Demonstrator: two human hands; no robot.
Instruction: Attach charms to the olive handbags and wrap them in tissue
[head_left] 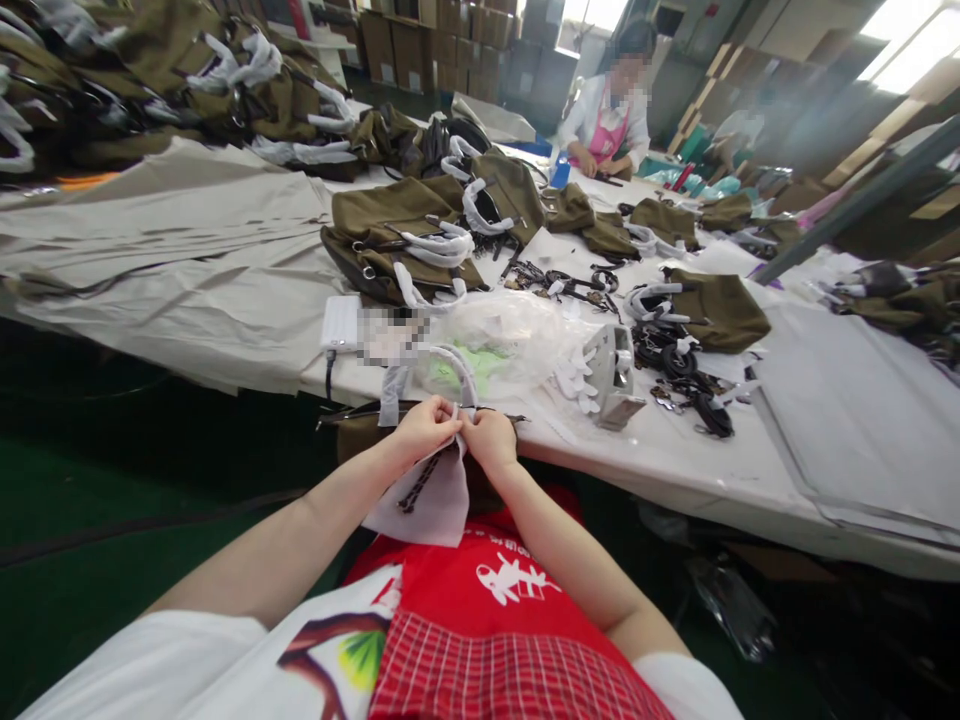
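Close to my body, at the table's front edge, is an olive bag (360, 432) with a handle (459, 362) wrapped in white. My left hand (429, 428) pinches a thin white strip beside the base of that handle. Right against it, my right hand (489, 440) has its fingers closed at the same spot on the handle wrapping. Below my hands hangs a white sheet (431, 505) with a dark chain or cord lying over it. What exactly sits between the right fingertips is too small to make out.
A clear plastic bag (510, 335) and a grey tape dispenser (615, 375) lie just beyond my hands. A white power bank (341, 323) with a cable stands left. More olive bags (405, 235) and coiled black straps (679, 355) cover the table. A co-worker (611, 125) sits across.
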